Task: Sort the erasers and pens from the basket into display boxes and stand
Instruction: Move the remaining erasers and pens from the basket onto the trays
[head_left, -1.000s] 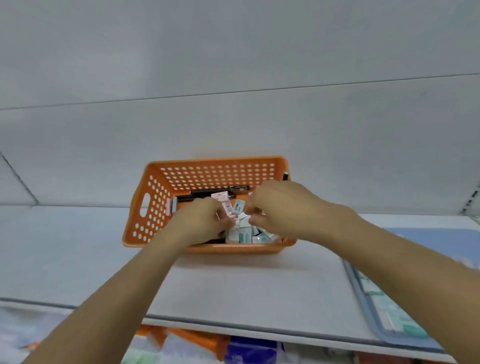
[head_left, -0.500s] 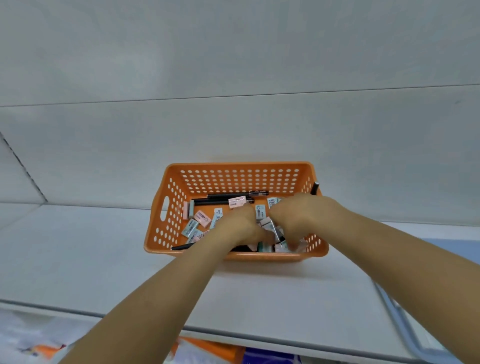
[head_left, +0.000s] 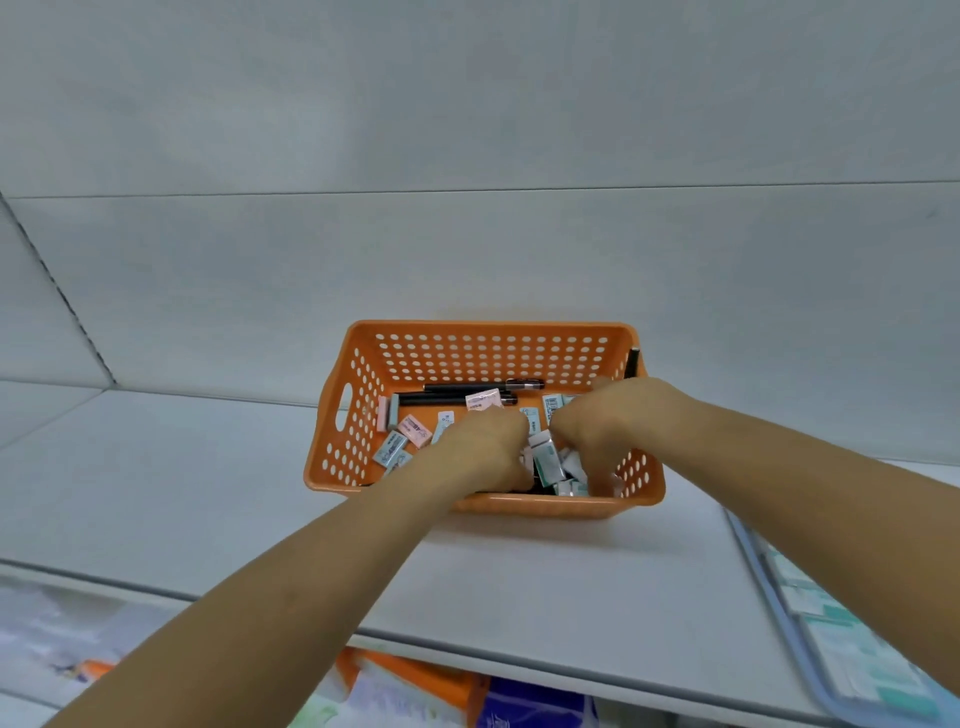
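An orange perforated basket (head_left: 488, 353) stands on the white shelf (head_left: 182, 483). Inside it lie several pink, blue and green erasers (head_left: 415, 430) and black pens (head_left: 457, 388). Both of my hands are down in the basket's right half. My left hand (head_left: 488, 452) has its fingers curled around erasers. My right hand (head_left: 597, 431) is curled over a green and white eraser (head_left: 548, 460) between the two hands. What lies under the palms is hidden.
A blue display tray (head_left: 779, 618) with rows of green and white erasers sits at the right edge of the shelf. One black pen (head_left: 632, 361) pokes up at the basket's far right corner. Packaged goods lie on the shelf below.
The view has shifted, so the basket sits more to the right. Both hands have sunk deeper into the basket's right half and closed in on the erasers.
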